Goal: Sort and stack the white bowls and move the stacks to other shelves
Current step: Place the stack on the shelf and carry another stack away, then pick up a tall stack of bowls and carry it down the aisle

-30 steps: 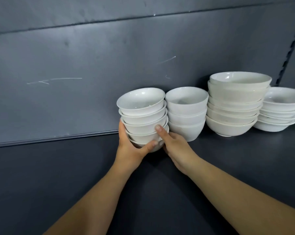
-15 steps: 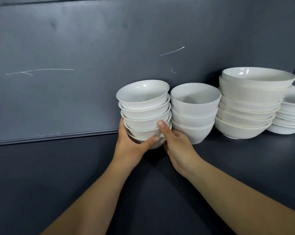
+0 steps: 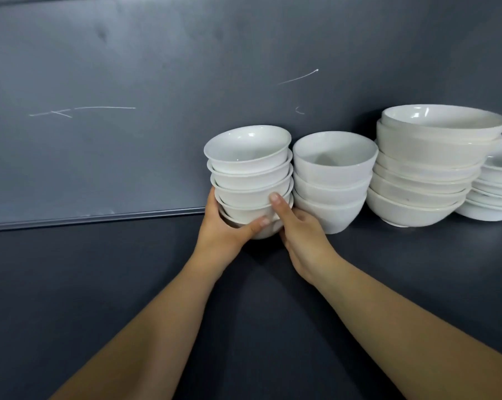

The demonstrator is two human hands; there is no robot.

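A stack of several small white bowls (image 3: 249, 174) stands on the dark shelf (image 3: 99, 284), leaning slightly to the left. My left hand (image 3: 221, 232) cups its bottom bowls from the left, thumb across the front. My right hand (image 3: 299, 238) presses the stack's right side, forefinger pointing up along the lower bowls. Just to the right, touching or nearly so, sits a stack of three deeper white bowls (image 3: 333, 180). Further right is a stack of several wide bowls (image 3: 426, 168).
A fourth stack of shallow white bowls (image 3: 498, 192) is cut off by the right edge. The dark back panel (image 3: 128, 82) with white scratches rises right behind the stacks. Bare shelf surface stretches to the left and front.
The view has drifted so the bowls sit further right and lower. Both hands keep the same hold on the small stack, which has barely moved relative to its neighbour.
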